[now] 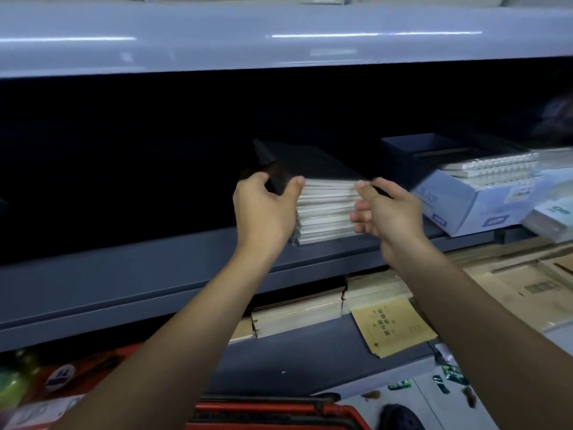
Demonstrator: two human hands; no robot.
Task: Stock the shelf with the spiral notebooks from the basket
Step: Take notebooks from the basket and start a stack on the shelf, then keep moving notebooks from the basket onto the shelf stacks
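One stack of spiral notebooks [325, 209] sits on the grey shelf [155, 274], its near edge just inside the shelf's front lip. The top cover is black; pale page edges show below it, roughly nine or ten layers, the exact count unclear through blur.

The left hand [263, 209] grips the stack's left corner — thumb hooked on the upper front edge, fingers curled round the far side. The right hand [387, 212] is at the stack's right front corner, thumb on the top edge and fingers loosely curled against the page edges; whether it clamps or only touches cannot be told.

To the left of the left hand the shelf runs bare and dark — open room along its full length. To the right of the right hand, near but apart, stands one white-and-blue box [465, 206] holding a pile of white spiral-bound pads, with one dark box [412, 153] behind it.

Below both forearms, a lower shelf carries two stacks of pale books [297, 308] and one tan booklet [393, 327]. The red basket [279, 411] lies below the wrists, at the bottom edge of view.
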